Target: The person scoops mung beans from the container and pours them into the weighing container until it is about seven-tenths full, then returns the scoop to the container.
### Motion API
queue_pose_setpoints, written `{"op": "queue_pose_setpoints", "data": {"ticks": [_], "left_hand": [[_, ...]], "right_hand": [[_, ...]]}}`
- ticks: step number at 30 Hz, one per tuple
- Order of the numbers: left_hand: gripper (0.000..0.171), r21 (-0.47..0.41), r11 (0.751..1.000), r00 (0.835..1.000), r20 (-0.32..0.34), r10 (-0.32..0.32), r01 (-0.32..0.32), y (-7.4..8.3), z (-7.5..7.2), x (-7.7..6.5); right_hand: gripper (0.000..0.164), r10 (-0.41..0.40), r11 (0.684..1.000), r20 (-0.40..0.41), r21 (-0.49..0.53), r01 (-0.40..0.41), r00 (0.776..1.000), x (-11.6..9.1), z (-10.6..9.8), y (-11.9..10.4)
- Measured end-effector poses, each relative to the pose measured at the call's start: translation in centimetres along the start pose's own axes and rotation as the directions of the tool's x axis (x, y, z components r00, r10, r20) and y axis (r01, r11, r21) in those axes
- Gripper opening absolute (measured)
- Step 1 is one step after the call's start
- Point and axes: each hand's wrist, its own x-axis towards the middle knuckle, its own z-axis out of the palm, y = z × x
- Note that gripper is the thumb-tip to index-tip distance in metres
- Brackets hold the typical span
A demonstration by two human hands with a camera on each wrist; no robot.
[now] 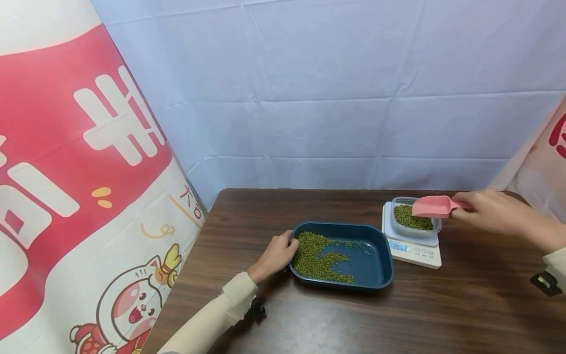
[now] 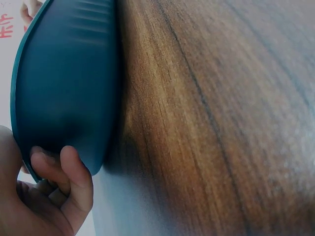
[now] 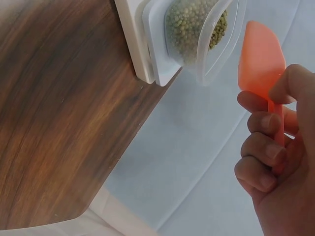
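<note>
My left hand grips the left rim of a dark blue tray; the left wrist view shows fingers curled against its outer wall. Green mung beans are heaped mostly toward the tray's left side. In my right hand is the handle of a pink scoop, its bowl tilted over a clear plastic container. More mung beans fill part of that container. It stands on a white kitchen scale with a lit display.
Both the tray and the scale rest on a dark wooden table. A pale cloth backdrop hangs behind its far edge. Printed red and white fabric covers the left side.
</note>
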Motion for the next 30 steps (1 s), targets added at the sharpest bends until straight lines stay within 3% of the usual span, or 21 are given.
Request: {"op": "queue_pose_setpoints", "data": {"ticks": [13, 20, 26, 30], "left_hand": [[0.05, 0.002, 1.0, 1.0, 0.002, -0.003, 0.003, 0.0, 0.0, 0.0], [0.048, -0.001, 1.0, 1.0, -0.002, -0.001, 0.001, 0.0, 0.1, 0.0], [0.049, -0.002, 1.0, 1.0, -0.004, 0.002, -0.002, 0.0, 0.1, -0.1], [0.048, -0.008, 1.0, 1.0, -0.007, 0.007, -0.007, 0.0, 0.1, 0.0]], "right_hand": [[0.018, -0.008, 0.999, 0.009, 0.052, 0.007, 1.0, 0.4, 0.2, -2.2], [0.012, -0.009, 0.997, 0.031, 0.074, 0.007, 0.999, 0.6, 0.4, -3.5], [0.03, -0.011, 0.995, 0.055, 0.099, 0.005, 0.998, 1.0, 0.7, -4.3], [0.028, -0.024, 0.993, 0.045, 0.118, 0.019, 0.999, 1.3, 1.0, -4.8]]}}
